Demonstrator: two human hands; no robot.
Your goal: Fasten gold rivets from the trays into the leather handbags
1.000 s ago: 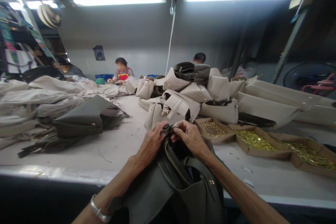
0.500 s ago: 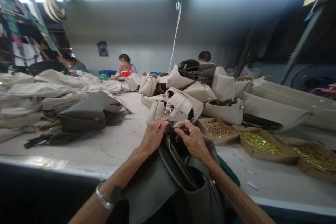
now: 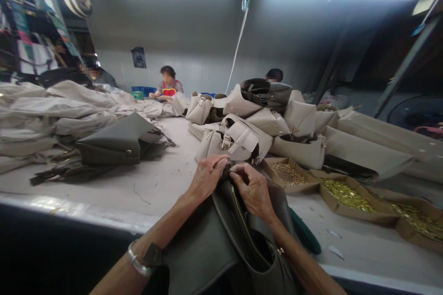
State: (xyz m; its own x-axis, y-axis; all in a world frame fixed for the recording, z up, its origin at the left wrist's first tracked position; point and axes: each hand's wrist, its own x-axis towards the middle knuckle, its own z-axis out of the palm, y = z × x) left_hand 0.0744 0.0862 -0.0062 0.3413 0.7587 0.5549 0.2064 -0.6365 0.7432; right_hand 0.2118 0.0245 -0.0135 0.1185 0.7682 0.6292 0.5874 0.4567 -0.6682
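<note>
A dark grey-green handbag [image 3: 199, 235] lies before me over the table's front edge, its gold-toothed zipper [image 3: 244, 221] running along the open top. At the bag's far end, my left hand [image 3: 209, 175] is closed on the edge, fingers bent over it. Opposite it, my right hand [image 3: 252, 189] pinches the same end with thumb and forefinger, close to the left fingertips. Whatever small part lies between the fingertips is too hidden to make out. A gold stud [image 3: 280, 250] shows on the bag's near right side.
Cardboard trays hold small gold rings [image 3: 285, 173] and gold metal pieces [image 3: 346, 194] at right. Beige bags [image 3: 263, 122] are heaped ahead. Another dark bag [image 3: 109, 145] and pale bag pieces [image 3: 58, 110] lie left. A person in a red apron [image 3: 168, 91] sits across the table, with others nearby.
The view has shifted slightly, so the scene sits a little differently in frame. Both hands stay at the bag's far end, the right hand's fingers slightly rearranged.
</note>
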